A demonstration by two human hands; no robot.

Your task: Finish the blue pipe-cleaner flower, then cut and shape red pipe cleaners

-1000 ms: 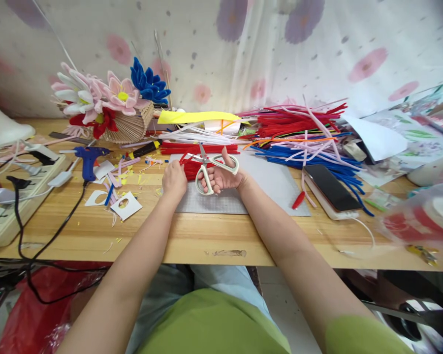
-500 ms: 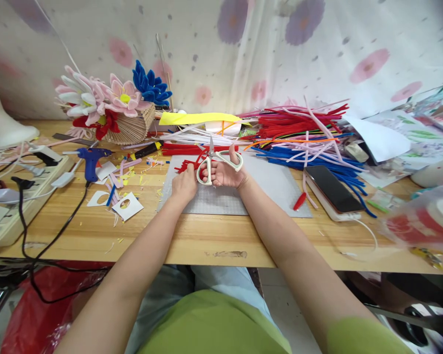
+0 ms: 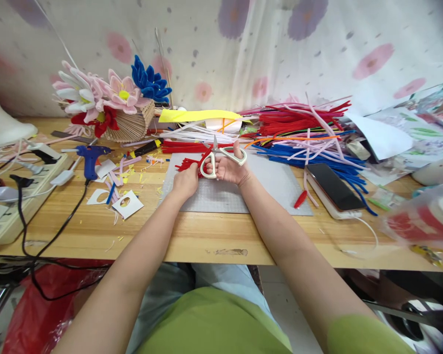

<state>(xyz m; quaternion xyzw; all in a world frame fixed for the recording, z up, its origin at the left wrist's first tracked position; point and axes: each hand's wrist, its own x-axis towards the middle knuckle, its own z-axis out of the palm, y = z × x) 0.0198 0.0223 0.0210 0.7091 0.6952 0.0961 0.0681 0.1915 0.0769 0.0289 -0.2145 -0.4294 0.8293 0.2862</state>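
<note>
glue gun: blue hot-glue gun (image 3: 89, 158) lies far left on the wooden surface (image 3: 96, 231), paper offcuts beside it — untouched.
left hand: left hand (image 3: 185, 182) closed around a bunch of short red fuzzy pipe-cleaner pieces (image 3: 188, 164), pinning it over the left part of the grey cutting mat (image 3: 266, 189); it has slid right from a second ago and now sits just beside the right hand.
bundle: red ends fan out left of the blades, low over the mat.
scissors: white-handled steel scissors (image 3: 221, 156) have swung from angled left to tip pointing away, blades nearly together and touching the bundle.
right hand: right hand (image 3: 230, 169) palm up, fingers curled through the handle loops, thumb on top.
read: hands converged — looks like a snip on the red pieces is in progress.
right side: black phone (image 3: 331, 185) and heap of loose red, blue and pink pipe cleaners (image 3: 302, 135) unmoved.
</note>
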